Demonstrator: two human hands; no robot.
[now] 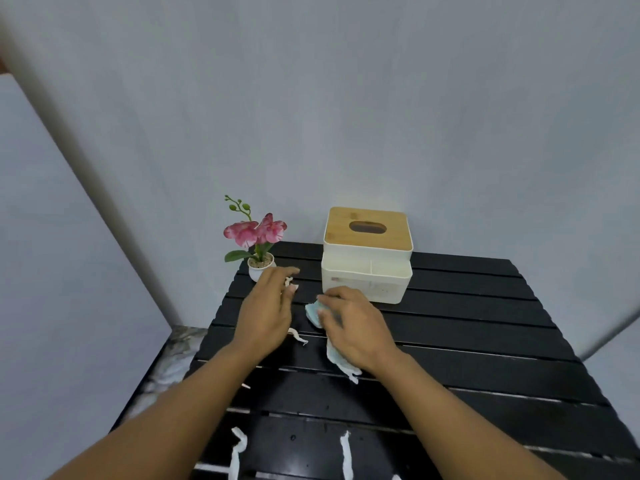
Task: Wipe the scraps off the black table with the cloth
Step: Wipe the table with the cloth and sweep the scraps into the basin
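Note:
On the black slatted table [485, 327], my right hand [356, 327] presses down on a pale blue cloth [337, 358] whose ends stick out from under my fingers and wrist. My left hand [266, 313] hovers just left of it with its fingers apart, and a small white scrap [288, 281] lies at its fingertips. Another white scrap [298, 335] rests between my two hands. Two long white paper strips lie near the front edge, one at left [238, 452] and one at right [346, 455].
A white tissue box with a wooden lid [367, 254] stands at the back of the table, right behind my right hand. A small white pot with a pink orchid [258, 244] sits at the back left corner. Grey walls surround the table.

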